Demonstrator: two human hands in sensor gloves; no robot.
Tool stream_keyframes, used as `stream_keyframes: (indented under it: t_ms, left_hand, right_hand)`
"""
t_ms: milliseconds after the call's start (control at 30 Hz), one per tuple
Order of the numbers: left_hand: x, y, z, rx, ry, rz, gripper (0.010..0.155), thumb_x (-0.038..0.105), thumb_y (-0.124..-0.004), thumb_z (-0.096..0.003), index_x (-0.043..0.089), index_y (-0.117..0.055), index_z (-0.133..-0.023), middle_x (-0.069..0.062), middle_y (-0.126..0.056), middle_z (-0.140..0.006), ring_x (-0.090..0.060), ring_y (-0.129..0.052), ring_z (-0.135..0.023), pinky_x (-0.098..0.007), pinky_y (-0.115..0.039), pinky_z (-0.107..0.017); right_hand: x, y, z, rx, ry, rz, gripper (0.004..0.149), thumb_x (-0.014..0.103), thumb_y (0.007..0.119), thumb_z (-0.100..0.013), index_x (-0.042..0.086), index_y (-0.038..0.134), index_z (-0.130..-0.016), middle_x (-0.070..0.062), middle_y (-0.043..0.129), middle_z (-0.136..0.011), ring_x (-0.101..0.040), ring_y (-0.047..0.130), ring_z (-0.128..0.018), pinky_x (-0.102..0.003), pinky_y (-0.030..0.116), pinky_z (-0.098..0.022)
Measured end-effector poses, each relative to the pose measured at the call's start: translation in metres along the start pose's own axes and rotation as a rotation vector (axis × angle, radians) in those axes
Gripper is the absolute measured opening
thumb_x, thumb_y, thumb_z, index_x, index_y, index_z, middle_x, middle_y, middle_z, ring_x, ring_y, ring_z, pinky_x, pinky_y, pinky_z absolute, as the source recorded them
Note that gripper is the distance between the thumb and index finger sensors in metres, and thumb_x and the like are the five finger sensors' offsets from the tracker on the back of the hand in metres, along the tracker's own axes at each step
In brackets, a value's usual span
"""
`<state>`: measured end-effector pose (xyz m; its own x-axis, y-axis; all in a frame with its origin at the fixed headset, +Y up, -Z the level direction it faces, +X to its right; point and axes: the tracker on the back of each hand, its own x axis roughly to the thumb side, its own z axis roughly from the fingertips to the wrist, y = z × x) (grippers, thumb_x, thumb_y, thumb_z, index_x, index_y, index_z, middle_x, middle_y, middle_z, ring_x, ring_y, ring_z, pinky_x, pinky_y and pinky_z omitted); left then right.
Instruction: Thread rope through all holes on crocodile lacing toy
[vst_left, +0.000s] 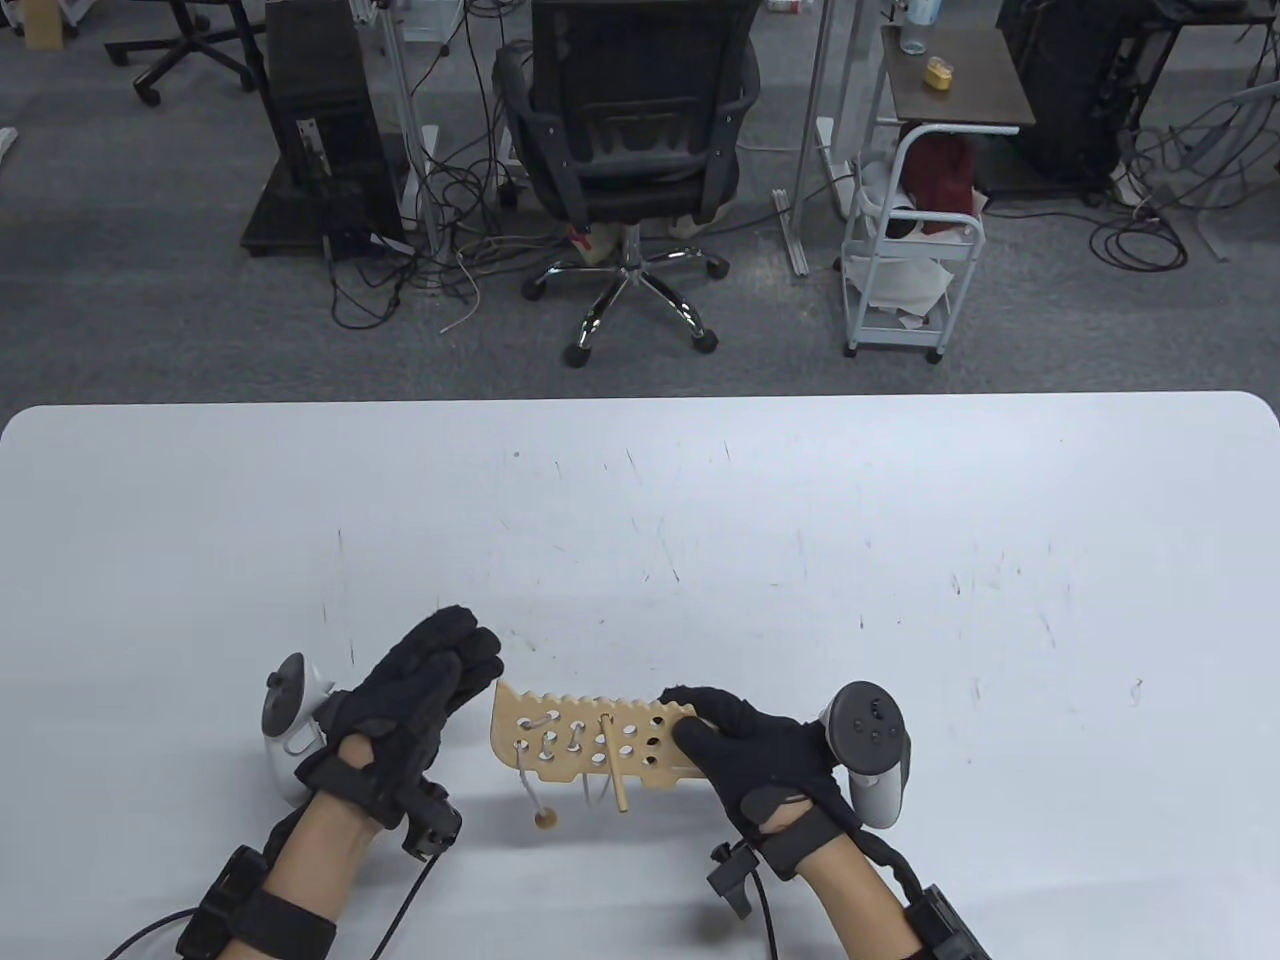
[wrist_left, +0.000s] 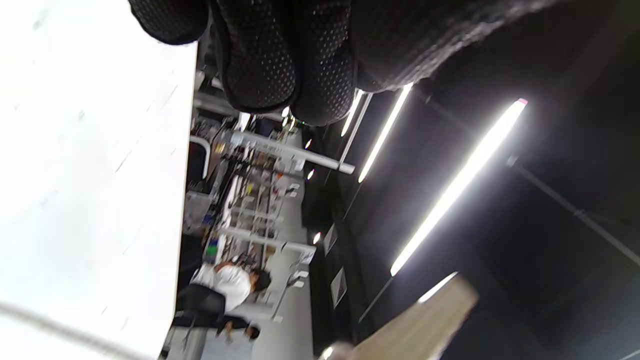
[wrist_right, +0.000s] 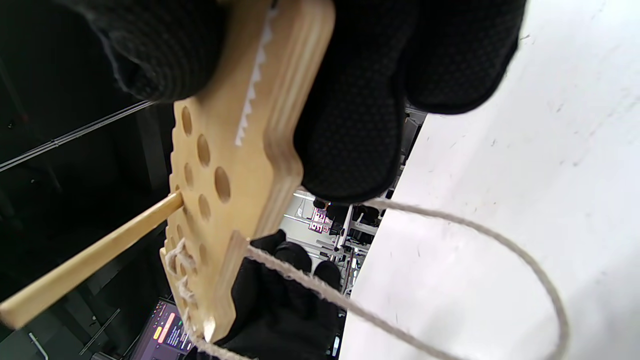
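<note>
The wooden crocodile lacing toy (vst_left: 585, 742) is held just above the white table (vst_left: 800, 520), toothed edge away from me. My right hand (vst_left: 697, 725) grips its right end, thumb on top and fingers (wrist_right: 350, 125) underneath. The rope (vst_left: 547, 737) is laced through the holes at the left end, and a strand with a wooden bead (vst_left: 545, 820) hangs below. The wooden needle (vst_left: 613, 772) pokes through a middle hole towards me. A loop of rope (wrist_right: 470, 230) hangs under the board (wrist_right: 235, 150). My left hand (vst_left: 455, 650) hovers by the board's left end with straight fingers (wrist_left: 280, 60), holding nothing.
Beyond the table's far edge stand a black office chair (vst_left: 625, 130), a white trolley (vst_left: 910, 250) and floor cables. In the left wrist view, a person (wrist_left: 230, 282) sits far off in the room.
</note>
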<state>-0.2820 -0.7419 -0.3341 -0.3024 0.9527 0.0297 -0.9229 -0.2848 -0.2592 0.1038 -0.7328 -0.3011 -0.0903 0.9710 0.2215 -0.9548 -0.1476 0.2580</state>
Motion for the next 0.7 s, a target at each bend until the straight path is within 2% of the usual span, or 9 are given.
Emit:
stream_keyframes:
  t_ms: [167,333,433,700]
  left_hand:
    - [0.022,0.012,0.008,0.093,-0.104,-0.04,0.055,0.046,-0.079,-0.0482,0.039,-0.068,-0.102,0.005,-0.08,-0.101,-0.025,-0.078,-0.094,-0.051,-0.057,-0.077]
    - [0.045,0.013,0.018,0.165,-0.228,-0.216,0.056,0.052,-0.08,-0.0481,0.041,-0.068,-0.102,0.004,-0.075,-0.104,-0.026,-0.072,-0.098,-0.054,-0.051,-0.079]
    - [0.056,0.005,0.022,0.17,-0.3,-0.368,0.056,0.054,-0.08,-0.048,0.044,-0.068,-0.102,0.003,-0.071,-0.107,-0.028,-0.067,-0.101,-0.055,-0.048,-0.079]
    - [0.067,-0.038,0.032,0.126,-0.472,-0.714,0.054,0.054,-0.085,-0.0441,0.047,-0.076,-0.097,0.0,-0.069,-0.108,-0.031,-0.062,-0.103,-0.056,-0.045,-0.08]
  right_hand:
    - [0.0,-0.002,0.0,-0.018,0.016,0.012,0.045,0.042,0.08,-0.044,0.022,0.083,-0.084,-0.002,0.104,-0.063,-0.025,0.107,-0.051,-0.049,0.08,-0.047]
    - [0.0,-0.005,0.001,-0.047,0.042,0.034,0.045,0.042,0.08,-0.044,0.022,0.083,-0.084,-0.003,0.104,-0.063,-0.025,0.107,-0.05,-0.049,0.081,-0.047]
    - [0.0,-0.006,0.001,-0.064,0.054,0.046,0.045,0.042,0.08,-0.044,0.021,0.083,-0.084,-0.003,0.104,-0.063,-0.025,0.107,-0.05,-0.049,0.081,-0.047]
    - [-0.001,-0.008,0.001,-0.095,0.077,0.068,0.045,0.042,0.08,-0.044,0.021,0.083,-0.084,-0.003,0.104,-0.063,-0.026,0.107,-0.05,-0.049,0.08,-0.047]
